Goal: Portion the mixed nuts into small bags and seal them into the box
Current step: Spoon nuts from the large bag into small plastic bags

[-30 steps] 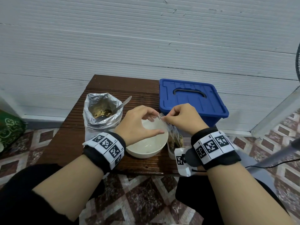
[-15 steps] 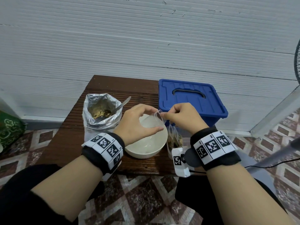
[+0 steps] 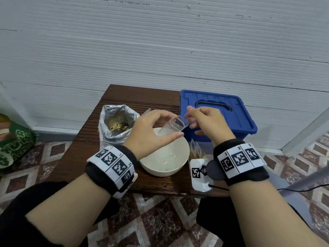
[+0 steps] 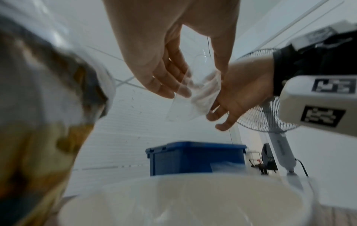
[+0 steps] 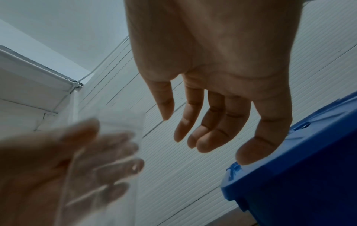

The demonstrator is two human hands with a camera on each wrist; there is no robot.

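At the left of the surface (image 3: 85, 150) a foil bag (image 3: 116, 125) of nuts stands open, a spoon handle (image 3: 146, 111) projecting from its mouth toward the right. Just right of it a white bowl (image 3: 164, 157) is set near the front edge. Above the bowl a small clear bag (image 3: 175, 124) is held, and it appears empty.

The left hand (image 3: 149, 132) is noted with its thumb and fingers curled about the bag's left side, so the grip is closed on the bag. In the left wrist view the film (image 4: 193, 94) lies between the fingers of both hands. The right hand (image 3: 208, 124) is held just right of the bag's mouth. Its fingers are loosely extended in the right wrist view (image 5: 218, 119), and no firm pinch can be confirmed. Its grip is recorded as relaxed and open, at most touching the rim.

The bag's long axis runs from the mouth, upper right, down and left toward the bowl. The mouth faces the right hand, which is the nearer hand to it. The nuts lie to the left, beyond the left hand.

Filled small bags (image 3: 195, 150) stand right of the bowl, before the blue box (image 3: 219, 111), whose lid is on.

It is judged that filling requires the mouth to be spread and turned toward the foil bag.
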